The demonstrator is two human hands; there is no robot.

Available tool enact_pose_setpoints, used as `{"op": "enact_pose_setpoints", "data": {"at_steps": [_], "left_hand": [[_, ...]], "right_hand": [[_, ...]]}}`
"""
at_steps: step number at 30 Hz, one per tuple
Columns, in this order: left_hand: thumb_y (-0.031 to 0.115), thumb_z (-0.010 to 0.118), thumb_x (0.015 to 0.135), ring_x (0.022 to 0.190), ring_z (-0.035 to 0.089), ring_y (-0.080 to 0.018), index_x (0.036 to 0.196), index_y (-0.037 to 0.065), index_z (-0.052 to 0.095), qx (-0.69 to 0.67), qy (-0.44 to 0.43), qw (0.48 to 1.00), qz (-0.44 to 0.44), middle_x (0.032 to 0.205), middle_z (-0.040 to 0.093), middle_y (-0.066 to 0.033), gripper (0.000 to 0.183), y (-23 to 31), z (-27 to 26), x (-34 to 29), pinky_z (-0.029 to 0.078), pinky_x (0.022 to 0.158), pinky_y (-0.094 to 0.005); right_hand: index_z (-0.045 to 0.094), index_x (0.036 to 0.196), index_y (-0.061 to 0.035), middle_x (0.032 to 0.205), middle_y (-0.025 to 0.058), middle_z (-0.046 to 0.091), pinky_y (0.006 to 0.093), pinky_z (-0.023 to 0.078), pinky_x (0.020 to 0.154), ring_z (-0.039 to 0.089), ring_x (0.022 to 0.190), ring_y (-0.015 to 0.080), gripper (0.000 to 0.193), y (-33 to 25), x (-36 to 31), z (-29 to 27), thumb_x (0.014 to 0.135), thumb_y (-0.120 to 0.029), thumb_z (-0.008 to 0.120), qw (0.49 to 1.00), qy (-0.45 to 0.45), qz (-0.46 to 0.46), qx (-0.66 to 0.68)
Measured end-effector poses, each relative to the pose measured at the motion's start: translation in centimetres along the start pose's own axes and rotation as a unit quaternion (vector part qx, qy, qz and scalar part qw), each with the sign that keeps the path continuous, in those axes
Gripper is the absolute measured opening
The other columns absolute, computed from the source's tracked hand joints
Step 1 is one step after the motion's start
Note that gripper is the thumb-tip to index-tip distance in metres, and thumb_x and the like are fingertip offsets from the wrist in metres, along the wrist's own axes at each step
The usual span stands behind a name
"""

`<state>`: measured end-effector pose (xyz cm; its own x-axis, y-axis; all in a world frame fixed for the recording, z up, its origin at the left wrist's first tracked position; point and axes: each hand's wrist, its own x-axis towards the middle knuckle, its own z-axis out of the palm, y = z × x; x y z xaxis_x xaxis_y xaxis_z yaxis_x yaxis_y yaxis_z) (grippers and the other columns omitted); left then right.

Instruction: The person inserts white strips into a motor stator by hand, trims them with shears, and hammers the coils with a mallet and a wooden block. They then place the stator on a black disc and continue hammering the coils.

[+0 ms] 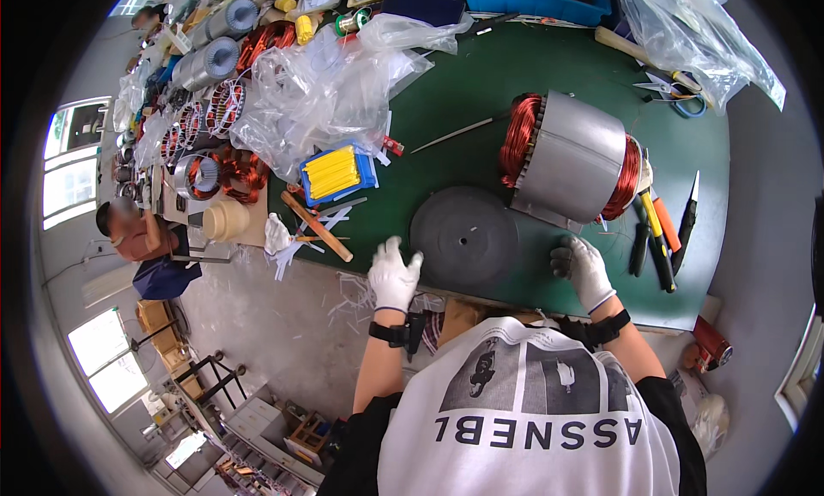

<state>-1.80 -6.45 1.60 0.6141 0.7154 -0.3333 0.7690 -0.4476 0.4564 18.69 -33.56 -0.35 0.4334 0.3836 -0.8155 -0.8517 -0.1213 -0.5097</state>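
counter: green; clear plastic bags (313, 93) heap over its far left part, and another clear bag (687, 28) hangs across its far right corner.
motor stator: one large grey housing (571, 157) on its side, right of the middle, with red-copper windings showing at two ends; it blocks part of the counter beyond the right hand.
round plate: one, dark grey (442, 256), flat on the counter between the hands, just left and near of the stator.
right-side tools: one pair of blue-handled scissors (681, 94) farther off; nearer, one yellow-and-black handled tool (657, 243), one orange handle (666, 224) and one black pointed tool (689, 221).
left-side things: one blue tray (364, 177) of yellow strips (333, 172), one wooden stick (318, 226).
co-worker: one seated person (133, 230), far left, well apart.
left hand: white-gloved (395, 275), fingers spread and released, holding nothing, beside the plate's left edge; contact unclear.
right hand: white-gloved (585, 270), fingers bent, near the stator's near side; cannot tell whether they grasp anything.
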Motion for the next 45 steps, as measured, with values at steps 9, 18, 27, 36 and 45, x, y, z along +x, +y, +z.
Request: {"op": "enact_pose_setpoints", "data": {"at_steps": [9,18,27,36,45], "left_hand": [[0.031,0.066,0.072,0.082,0.055,-0.0242,0.086,0.011,0.062,0.165,0.042,0.889,0.425,0.088,0.058,-0.0079,0.025,12.7,7.0,5.6,0.044,0.068,-0.0379],[0.024,0.063,0.066,0.069,0.059,-0.0213,0.065,0.016,0.064,0.205,0.0,0.857,0.473,0.067,0.061,-0.0025,0.008,14.9,7.4,11.2,0.041,0.06,-0.0373],[0.029,0.068,0.075,0.091,0.057,-0.0289,0.095,0.008,0.058,0.098,0.023,0.944,0.315,0.095,0.058,-0.01,0.031,15.6,2.3,12.7,0.049,0.076,-0.0406],[0.032,0.076,0.067,0.101,0.056,-0.0396,0.123,0.002,0.045,0.012,-0.004,0.998,-0.067,0.113,0.053,-0.0245,0.07,0.3,0.5,0.1,0.047,0.087,-0.0449],[0.034,0.073,0.071,0.098,0.059,-0.0395,0.121,0.001,0.045,0.02,-0.075,0.996,0.032,0.111,0.057,-0.0233,0.066,8.8,4.3,3.0,0.049,0.083,-0.0439]], "right_hand": [[0.054,0.091,-0.0071,0.068,0.0066,0.057,0.0314,0.042,0.046,0.055,0.052,0.0189,0.028,0.5,2.8,0.6,0.095,-0.034,0.047,0.998,0.011,-0.044,0.036],[0.055,0.082,-0.0079,0.059,0.004,0.053,0.0285,0.038,0.042,0.05,0.046,0.0157,0.029,-1.8,4.9,1.8,0.095,-0.033,0.047,0.991,0.06,-0.124,-0.001],[0.054,0.085,-0.0063,0.061,0.0058,0.056,0.0288,0.041,0.041,0.053,0.046,0.0167,0.032,-7.6,9.8,4.3,0.093,-0.037,0.052,0.994,0.055,-0.096,0.002],[0.057,0.11,-0.003,0.094,0.017,0.063,0.0384,0.048,0.079,0.061,0.087,0.0351,0.044,-3.7,3.5,6.1,0.079,-0.033,0.065,0.8,-0.005,-0.245,-0.548],[0.049,0.12,-0.0081,0.101,0.0187,0.055,0.0428,0.05,0.073,0.06,0.087,0.0366,0.054,-4.1,2.7,2.6,0.074,-0.027,0.07,0.69,0.119,-0.267,-0.662]]}}
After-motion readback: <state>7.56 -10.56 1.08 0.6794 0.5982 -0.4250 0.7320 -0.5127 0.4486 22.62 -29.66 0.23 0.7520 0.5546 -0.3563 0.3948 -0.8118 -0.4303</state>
